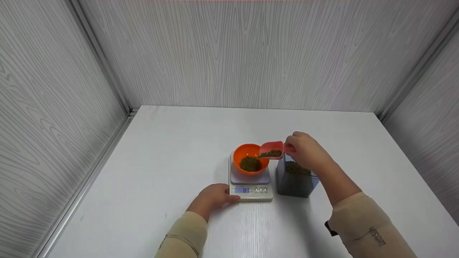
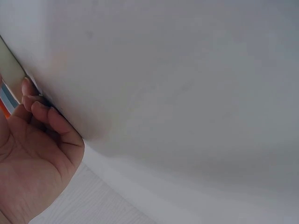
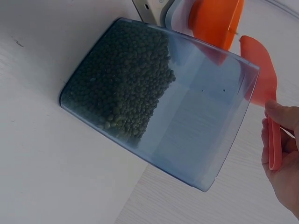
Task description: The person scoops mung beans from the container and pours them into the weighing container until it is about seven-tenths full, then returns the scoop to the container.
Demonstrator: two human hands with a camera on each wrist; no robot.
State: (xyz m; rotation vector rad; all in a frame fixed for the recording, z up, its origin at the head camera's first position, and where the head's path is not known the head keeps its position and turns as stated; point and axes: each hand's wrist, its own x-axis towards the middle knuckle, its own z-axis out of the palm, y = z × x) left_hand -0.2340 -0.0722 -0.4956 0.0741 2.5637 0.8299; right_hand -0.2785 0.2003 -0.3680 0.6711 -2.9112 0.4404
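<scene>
A pink-red scoop (image 1: 271, 149) carrying some small green mung beans is pinched by its handle in my right hand (image 1: 306, 150). Its tip hangs over the right rim of an orange bowl (image 1: 247, 173), with more beans (image 1: 250, 163) at the bottom. The bowl stands on a white digital kitchen scale (image 1: 267, 197) with a lit display (image 1: 242, 190). My left hand (image 1: 215, 195) grips the scale's front left corner, thumb along the front; the left wrist view shows curled fingers (image 2: 56, 121) at its edge.
A clear bluish container (image 3: 201, 126), partly filled with mung beans (image 3: 126, 79), stands just right of the scale, under my right hand. The white table (image 1: 172, 150) meets grey wood-grain panels (image 1: 244, 53) at the back and sides.
</scene>
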